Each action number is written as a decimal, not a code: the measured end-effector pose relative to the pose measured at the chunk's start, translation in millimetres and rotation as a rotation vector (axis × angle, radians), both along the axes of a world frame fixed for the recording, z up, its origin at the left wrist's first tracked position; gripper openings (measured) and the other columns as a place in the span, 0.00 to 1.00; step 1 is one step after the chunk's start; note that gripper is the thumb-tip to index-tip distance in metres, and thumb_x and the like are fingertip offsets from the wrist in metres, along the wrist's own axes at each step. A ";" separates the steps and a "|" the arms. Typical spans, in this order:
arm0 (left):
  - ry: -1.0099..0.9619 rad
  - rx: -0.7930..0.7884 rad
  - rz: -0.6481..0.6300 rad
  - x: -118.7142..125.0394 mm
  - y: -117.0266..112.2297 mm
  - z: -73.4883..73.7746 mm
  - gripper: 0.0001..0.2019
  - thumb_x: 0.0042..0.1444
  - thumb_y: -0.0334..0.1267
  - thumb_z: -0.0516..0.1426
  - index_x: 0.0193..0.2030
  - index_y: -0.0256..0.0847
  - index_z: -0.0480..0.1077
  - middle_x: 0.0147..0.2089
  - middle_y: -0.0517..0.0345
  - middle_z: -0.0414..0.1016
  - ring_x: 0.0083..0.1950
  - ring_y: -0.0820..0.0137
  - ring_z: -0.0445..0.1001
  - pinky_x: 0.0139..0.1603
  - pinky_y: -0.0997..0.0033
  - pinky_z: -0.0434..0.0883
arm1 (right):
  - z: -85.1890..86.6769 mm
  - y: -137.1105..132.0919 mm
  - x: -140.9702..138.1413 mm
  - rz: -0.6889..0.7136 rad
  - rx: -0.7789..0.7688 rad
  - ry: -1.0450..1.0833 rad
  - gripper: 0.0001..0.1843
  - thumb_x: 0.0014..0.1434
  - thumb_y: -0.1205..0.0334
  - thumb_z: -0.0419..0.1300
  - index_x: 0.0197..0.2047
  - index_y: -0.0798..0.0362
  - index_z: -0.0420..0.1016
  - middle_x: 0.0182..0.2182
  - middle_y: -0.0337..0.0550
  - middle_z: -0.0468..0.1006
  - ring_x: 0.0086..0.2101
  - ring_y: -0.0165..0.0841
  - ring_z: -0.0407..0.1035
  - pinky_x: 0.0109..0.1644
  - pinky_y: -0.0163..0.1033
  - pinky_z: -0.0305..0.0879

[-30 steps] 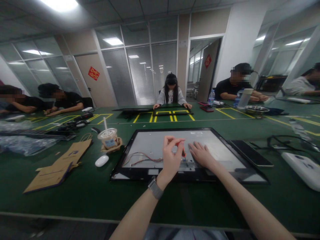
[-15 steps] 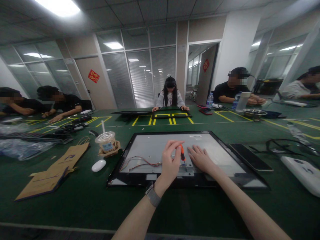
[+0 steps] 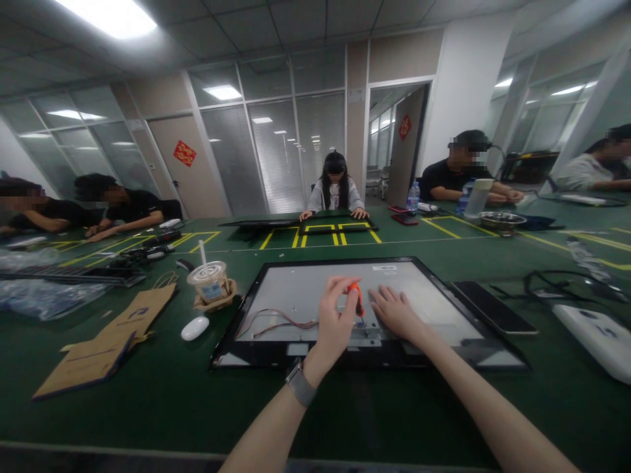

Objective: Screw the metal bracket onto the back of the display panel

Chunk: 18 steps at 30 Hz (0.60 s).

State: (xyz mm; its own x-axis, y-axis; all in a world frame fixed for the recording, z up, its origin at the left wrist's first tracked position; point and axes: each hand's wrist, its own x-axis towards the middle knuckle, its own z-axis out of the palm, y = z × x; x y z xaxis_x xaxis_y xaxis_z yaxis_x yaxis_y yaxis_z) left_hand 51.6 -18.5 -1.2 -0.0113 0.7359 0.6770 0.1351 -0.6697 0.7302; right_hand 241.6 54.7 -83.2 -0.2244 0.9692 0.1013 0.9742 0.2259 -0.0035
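Note:
A black-framed monitor panel [image 3: 290,289] lies face down on the green table in front of me, its grey metal back up. My left hand [image 3: 334,320] is closed round a small orange-handled screwdriver [image 3: 357,299], held upright with its tip on a metal bracket near the panel's front edge. My right hand [image 3: 397,311] lies flat with fingers spread on the panel just right of the screwdriver. Red and white wires [image 3: 276,320] run across the panel to the left of my hands.
To the left stand an iced drink cup [image 3: 210,280] with a straw, a white mouse [image 3: 194,327] and brown paper bags [image 3: 113,328]. A black phone [image 3: 493,306], cables and a white device [image 3: 594,338] lie to the right. Several people sit around the far side.
The view has shifted slightly. My left hand has turned a little on the screwdriver; my right hand stays flat on the panel.

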 end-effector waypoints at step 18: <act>0.012 -0.015 0.048 -0.7 -0.9 3.3 0.09 0.62 0.39 0.57 0.41 0.41 0.78 0.38 0.56 0.67 0.40 0.70 0.71 0.46 0.69 0.70 | 3.5 -2.8 -1.7 -0.002 0.006 -0.008 0.30 0.71 0.51 0.38 0.71 0.51 0.57 0.69 0.59 0.56 0.66 0.50 0.50 0.64 0.63 0.48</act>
